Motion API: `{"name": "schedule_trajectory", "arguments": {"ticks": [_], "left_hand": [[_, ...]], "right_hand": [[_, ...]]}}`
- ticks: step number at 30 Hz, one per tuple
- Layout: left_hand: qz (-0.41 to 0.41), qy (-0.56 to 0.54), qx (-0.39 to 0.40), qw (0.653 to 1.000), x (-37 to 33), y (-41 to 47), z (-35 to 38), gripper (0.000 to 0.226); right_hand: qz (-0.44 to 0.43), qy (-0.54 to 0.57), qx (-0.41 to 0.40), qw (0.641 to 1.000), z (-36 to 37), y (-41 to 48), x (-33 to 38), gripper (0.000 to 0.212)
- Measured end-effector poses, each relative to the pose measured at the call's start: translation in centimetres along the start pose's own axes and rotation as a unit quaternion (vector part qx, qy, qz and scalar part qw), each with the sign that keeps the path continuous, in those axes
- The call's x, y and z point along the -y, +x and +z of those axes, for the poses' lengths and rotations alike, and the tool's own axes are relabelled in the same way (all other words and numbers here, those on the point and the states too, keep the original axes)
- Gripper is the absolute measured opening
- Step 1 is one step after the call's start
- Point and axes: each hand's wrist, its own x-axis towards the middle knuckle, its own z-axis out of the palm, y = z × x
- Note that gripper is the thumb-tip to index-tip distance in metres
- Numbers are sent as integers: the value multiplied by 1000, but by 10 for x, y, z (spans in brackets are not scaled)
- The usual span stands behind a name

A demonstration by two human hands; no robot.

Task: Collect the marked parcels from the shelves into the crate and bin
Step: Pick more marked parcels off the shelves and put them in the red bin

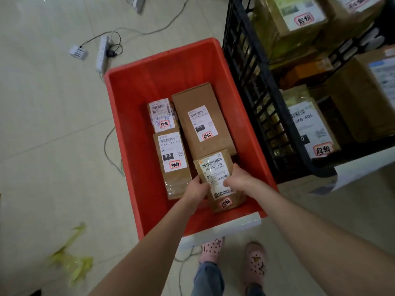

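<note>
My left hand (197, 189) and right hand (237, 178) clamped the marked parcel (214, 166) by opposite edges, label-up, at the near end of the red crate (162, 57) beside three flat parcels (201, 120), probably to seat it squarely

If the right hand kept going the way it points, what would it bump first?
The right hand grips the small parcel; past it, probably the narrow parcel lying to the left, though depth is unclear.

My left grip (195, 190) and right grip (238, 179) are bare hands, and both forearms (149, 242) are bare too. I wear blue jeans (208, 278) and pale pink clogs (255, 263) with round holes and small dark charms on top.
</note>
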Motion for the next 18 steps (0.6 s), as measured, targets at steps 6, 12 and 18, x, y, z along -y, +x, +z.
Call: {"name": "schedule_trajectory", "arguments": {"ticks": [6, 12, 18], "left_hand": [[73, 66, -47, 994, -18, 11, -5, 35], [141, 11, -162, 977, -60, 10, -25, 42], [199, 32, -136, 970, -108, 37, -47, 47]], "right_hand": [[-28, 12, -71, 997, -3, 7, 10, 64], [-106, 53, -141, 983, -17, 1, 56, 78], [-162, 113, -122, 973, -37, 20, 96, 80]]}}
